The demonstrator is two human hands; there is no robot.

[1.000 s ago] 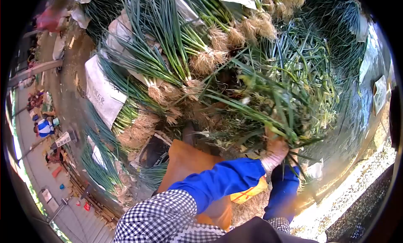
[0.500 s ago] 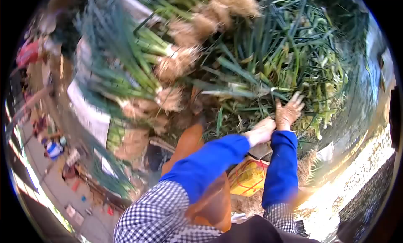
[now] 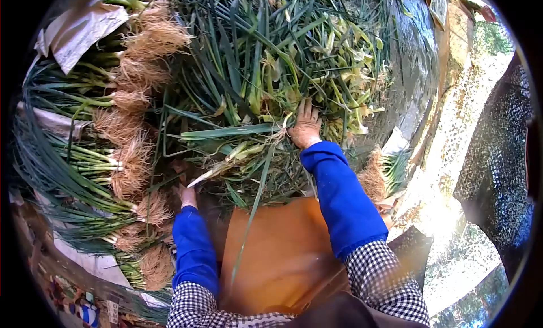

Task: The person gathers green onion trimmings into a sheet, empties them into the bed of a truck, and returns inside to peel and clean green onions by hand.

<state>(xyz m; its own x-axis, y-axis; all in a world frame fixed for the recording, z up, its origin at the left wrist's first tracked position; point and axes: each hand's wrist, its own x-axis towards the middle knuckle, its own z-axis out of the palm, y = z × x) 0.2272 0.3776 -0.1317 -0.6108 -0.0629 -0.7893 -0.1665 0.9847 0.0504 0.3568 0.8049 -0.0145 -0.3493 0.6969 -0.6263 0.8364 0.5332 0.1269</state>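
Note:
My right hand (image 3: 306,127) lies on the near edge of a big pile of loose green onions (image 3: 254,56), fingers stretched forward. Beside its thumb is a green onion (image 3: 226,132) whose root end points toward the hand and whose leaves reach left. My left hand (image 3: 185,193) is low at the pile's left side, in shade beside the root bundles. A pale white stalk (image 3: 212,172) ends right at it; its fingers are too dark to show whether they grip the stalk.
Bundled green onions with bushy roots (image 3: 133,158) line the left, with white cloth (image 3: 87,33) among them. An orange-brown apron (image 3: 277,249) covers my lap. Another root bundle (image 3: 373,178) lies at right, near a dark mesh sheet (image 3: 492,152). Grey plastic sheeting (image 3: 416,56) edges the pile.
My hands, close together before, are now apart: the left has moved to the pile's left side, while the right stays on the pile. The camera view has turned, shifting the scene.

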